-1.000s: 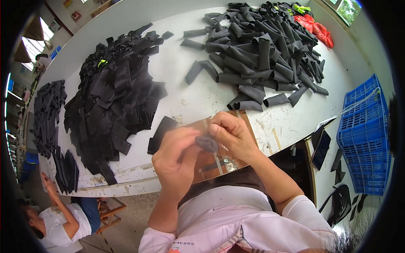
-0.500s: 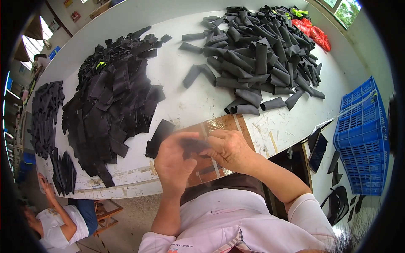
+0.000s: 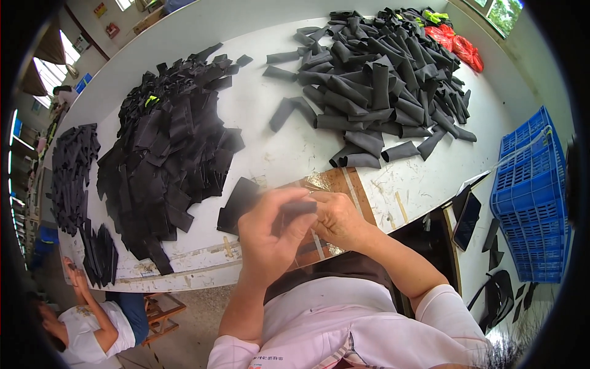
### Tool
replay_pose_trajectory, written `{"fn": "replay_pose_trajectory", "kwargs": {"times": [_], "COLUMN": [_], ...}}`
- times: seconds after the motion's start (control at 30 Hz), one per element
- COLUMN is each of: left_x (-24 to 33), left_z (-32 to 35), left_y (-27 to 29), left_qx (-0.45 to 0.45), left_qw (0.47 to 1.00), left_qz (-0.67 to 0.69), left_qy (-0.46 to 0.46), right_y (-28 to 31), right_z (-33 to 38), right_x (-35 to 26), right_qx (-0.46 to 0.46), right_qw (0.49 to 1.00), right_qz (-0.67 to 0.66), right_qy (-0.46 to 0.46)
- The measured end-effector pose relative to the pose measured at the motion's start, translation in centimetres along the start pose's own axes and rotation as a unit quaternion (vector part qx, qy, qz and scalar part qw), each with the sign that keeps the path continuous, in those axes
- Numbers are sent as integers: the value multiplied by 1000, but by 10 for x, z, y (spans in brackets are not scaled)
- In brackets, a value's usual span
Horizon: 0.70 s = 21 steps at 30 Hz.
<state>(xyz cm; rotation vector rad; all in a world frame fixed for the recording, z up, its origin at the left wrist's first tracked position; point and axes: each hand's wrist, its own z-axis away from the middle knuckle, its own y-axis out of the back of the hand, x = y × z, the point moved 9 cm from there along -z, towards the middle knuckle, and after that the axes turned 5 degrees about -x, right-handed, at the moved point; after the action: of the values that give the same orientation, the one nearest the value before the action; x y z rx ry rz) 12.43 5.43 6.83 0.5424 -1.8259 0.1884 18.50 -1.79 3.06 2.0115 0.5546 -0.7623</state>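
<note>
Between my hands, over the table's front edge, is a small black fabric piece (image 3: 299, 208), folded or rolled into a short tube. My left hand (image 3: 268, 237) pinches it between thumb and fingers. At its right end, my right hand (image 3: 340, 218) has its fingers curled closed against it; the fingertips are partly hidden. Flat black fabric pieces (image 3: 236, 206) lie on the table just left of my left hand. Under my hands is a brown board (image 3: 335, 181) with pale tape strips.
A large heap of flat black pieces (image 3: 166, 147) covers the table's left; rolled black tubes (image 3: 369, 92) are piled at the far right, beside red plastic bags (image 3: 464, 52). A blue crate (image 3: 530, 197) and a phone (image 3: 467, 221) are at right. A co-worker (image 3: 92, 326) sits lower left.
The black piece has turned from a blurred, flatter shape into a short tube lying level. My left hand has shifted slightly right, and my right fingers have curled in closer.
</note>
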Motion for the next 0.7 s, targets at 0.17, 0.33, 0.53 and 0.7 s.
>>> {"fn": "replay_pose_trajectory", "kwargs": {"times": [0.17, 0.33, 0.53, 0.7], "left_x": [-3, -11, -25, -4], "left_z": [7, 13, 22, 12], "left_y": [7, 30, 29, 42], "left_qx": [61, 117, 129, 122], "left_qw": [983, 928, 940, 978], "left_qz": [172, 352, 314, 169], "left_qy": [-12, -28, 15, -16], "right_y": [7, 20, -1, -3], "right_z": [-8, -24, -7, -11], "right_x": [-9, -29, -14, -14], "right_qx": [-78, -66, -30, -79], "right_qw": [996, 995, 995, 993], "right_qz": [42, 67, 94, 85], "right_qy": [-23, 27, 25, -14]}}
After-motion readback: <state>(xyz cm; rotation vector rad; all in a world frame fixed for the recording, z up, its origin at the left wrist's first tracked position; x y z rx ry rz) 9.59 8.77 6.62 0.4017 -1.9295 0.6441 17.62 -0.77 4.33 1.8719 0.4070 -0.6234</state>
